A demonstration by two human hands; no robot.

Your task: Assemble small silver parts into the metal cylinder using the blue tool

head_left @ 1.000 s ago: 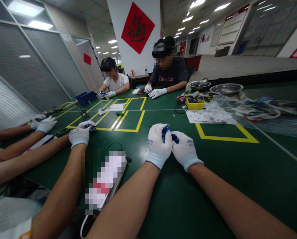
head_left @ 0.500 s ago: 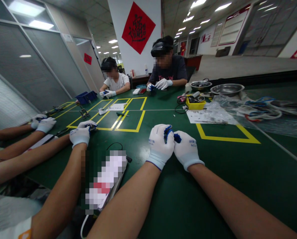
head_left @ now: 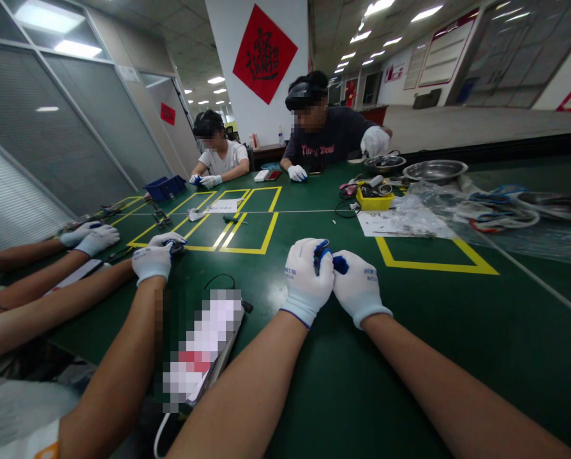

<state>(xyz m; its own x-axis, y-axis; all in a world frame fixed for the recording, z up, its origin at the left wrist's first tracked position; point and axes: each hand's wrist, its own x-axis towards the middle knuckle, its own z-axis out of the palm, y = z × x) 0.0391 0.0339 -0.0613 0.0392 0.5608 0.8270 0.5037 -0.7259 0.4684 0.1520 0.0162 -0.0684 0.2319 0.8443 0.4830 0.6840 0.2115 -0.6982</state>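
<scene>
My left hand [head_left: 308,274], in a white glove with blue fingertips, is closed above the green table [head_left: 323,382]. A small dark edge shows by its thumb and forefinger, too little of it to name. Touching it on the right is my right hand [head_left: 358,284], gloved alike, with its fingers curled inward. Whatever the right fingers hold is hidden by the gloves. Left of my forearm lies a phone-like slab [head_left: 206,344], its top blurred, with a white cable at its near end.
A yellow bin [head_left: 375,199] of parts stands ahead, near a paper sheet [head_left: 385,224] under clear plastic bags. Metal bowls [head_left: 435,170] sit behind. A screwdriver [head_left: 234,219] lies near yellow tape. Co-workers' gloved hands [head_left: 152,258] work at left; two people sit opposite.
My hands stay together in nearly the same pose. The person opposite in the dark shirt has parted their hands, one now reaching toward the metal bowls. Gloved hands at far left have shifted slightly right.
</scene>
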